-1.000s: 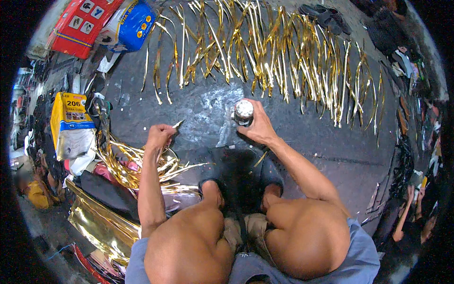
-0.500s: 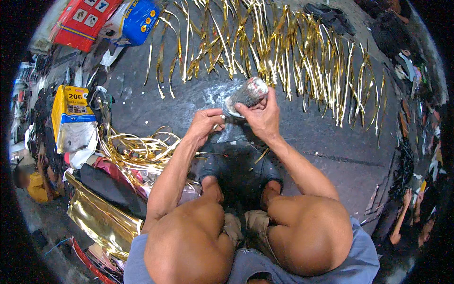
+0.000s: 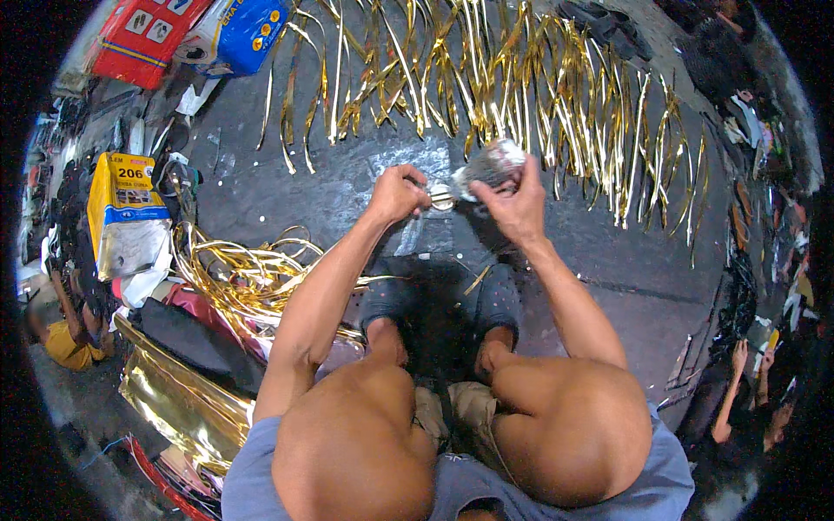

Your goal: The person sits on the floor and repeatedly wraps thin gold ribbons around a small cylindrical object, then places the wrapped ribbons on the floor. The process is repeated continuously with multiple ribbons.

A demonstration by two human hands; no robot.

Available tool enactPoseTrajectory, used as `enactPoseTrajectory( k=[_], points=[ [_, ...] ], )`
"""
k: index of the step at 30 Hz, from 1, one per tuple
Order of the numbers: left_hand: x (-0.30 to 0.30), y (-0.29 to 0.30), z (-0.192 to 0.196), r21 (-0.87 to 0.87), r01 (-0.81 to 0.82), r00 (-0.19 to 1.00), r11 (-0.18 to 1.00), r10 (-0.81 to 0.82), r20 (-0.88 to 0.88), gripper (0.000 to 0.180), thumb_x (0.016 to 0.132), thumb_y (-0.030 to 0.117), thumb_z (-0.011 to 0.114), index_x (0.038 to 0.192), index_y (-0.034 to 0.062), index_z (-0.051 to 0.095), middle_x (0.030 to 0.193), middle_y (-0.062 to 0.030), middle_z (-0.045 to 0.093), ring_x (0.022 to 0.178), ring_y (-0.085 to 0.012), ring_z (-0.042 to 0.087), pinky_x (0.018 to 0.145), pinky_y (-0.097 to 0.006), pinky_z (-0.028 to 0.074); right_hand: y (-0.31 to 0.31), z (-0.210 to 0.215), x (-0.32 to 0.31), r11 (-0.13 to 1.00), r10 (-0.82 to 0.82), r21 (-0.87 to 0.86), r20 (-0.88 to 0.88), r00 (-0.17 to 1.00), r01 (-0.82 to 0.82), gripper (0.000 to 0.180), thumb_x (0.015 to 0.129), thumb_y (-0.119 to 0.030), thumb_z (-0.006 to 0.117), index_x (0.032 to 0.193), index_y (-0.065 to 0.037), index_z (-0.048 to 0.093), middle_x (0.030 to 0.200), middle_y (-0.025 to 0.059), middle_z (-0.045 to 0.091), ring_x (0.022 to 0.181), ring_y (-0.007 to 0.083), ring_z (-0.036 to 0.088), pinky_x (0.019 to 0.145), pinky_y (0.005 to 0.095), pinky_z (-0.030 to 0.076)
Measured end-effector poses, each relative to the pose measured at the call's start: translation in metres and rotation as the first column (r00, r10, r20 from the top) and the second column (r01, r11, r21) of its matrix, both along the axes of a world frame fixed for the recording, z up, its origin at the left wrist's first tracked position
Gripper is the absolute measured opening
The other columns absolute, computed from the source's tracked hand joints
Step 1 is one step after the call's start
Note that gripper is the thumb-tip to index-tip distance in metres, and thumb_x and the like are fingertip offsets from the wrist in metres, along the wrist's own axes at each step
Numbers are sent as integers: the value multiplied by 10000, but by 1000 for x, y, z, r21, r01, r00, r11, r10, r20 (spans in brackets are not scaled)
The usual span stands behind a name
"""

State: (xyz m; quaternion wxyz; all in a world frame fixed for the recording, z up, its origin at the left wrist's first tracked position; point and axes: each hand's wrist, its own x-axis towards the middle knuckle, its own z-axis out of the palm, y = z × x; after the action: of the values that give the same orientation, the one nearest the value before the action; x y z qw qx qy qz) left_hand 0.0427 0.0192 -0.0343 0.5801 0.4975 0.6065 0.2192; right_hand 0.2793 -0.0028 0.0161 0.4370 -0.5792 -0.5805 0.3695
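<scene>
My right hand (image 3: pixel 519 204) grips a short grey cylinder (image 3: pixel 489 169), crusted with white at one end and held tilted above the dark mat. The cylinder is blurred, so its kind is unclear. To its left, my left hand (image 3: pixel 400 193) has its fingers pinched together. At those fingertips shows a small pale round piece (image 3: pixel 441 196) crossed by thin light strips; I cannot tell whether it is held or lies on the mat. White smears (image 3: pixel 408 161) mark the dark mat (image 3: pixel 565 252) just beyond the left hand.
Gold strips (image 3: pixel 556 113) lie spread along the far side. A gold bundle (image 3: pixel 252 273) and a shiny gold sheet (image 3: pixel 182 391) are at left, beside a yellow-and-blue box (image 3: pixel 130 208). Red (image 3: pixel 143 39) and blue (image 3: pixel 239 39) boxes stand far left. Other people are at both edges.
My right hand has moved right with the cylinder, away from my left hand. My left hand has shifted slightly right and farther out. The pale round piece now shows between them.
</scene>
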Motion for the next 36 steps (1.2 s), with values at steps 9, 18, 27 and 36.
enactPoseTrajectory(
  k=[9,18,27,36],
  points=[
    [12,-12,4,558,257,958,789,-133,-252,594,717,67,809,1271,32,598,1187,-149,683,1060,-227,669,909,-382,540,-21,-35,-28,972,183,69,364,913,-223,689,798,-174,835,1359,-51,454,1065,185,681,853,326,722,741,405,586],
    [22,-20,15,501,172,985,848,-153,-80,616,728,126,857,1263,22,572,1134,-156,696,1058,-284,692,963,-392,539,4,-73,-9,922,19,-385,127,992,31,373,818,-21,663,1177,-20,558,927,77,689,802,173,645,767,316,544],
    [32,-20,20,598,194,981,777,-145,-131,541,750,98,795,1240,29,578,1104,-212,670,1047,-407,660,906,-430,531,21,-63,14,666,-437,-707,-630,642,-239,201,917,10,654,1084,-26,548,916,107,639,739,194,635,620,303,553],
    [24,-23,20,628,190,979,755,-98,-177,421,773,78,767,1144,22,573,1042,-192,628,1020,-416,630,866,-451,514,-12,225,84,949,14,-147,-864,503,-280,561,906,29,595,1405,46,340,1119,110,476,962,156,499,728,233,444]
  ],
)
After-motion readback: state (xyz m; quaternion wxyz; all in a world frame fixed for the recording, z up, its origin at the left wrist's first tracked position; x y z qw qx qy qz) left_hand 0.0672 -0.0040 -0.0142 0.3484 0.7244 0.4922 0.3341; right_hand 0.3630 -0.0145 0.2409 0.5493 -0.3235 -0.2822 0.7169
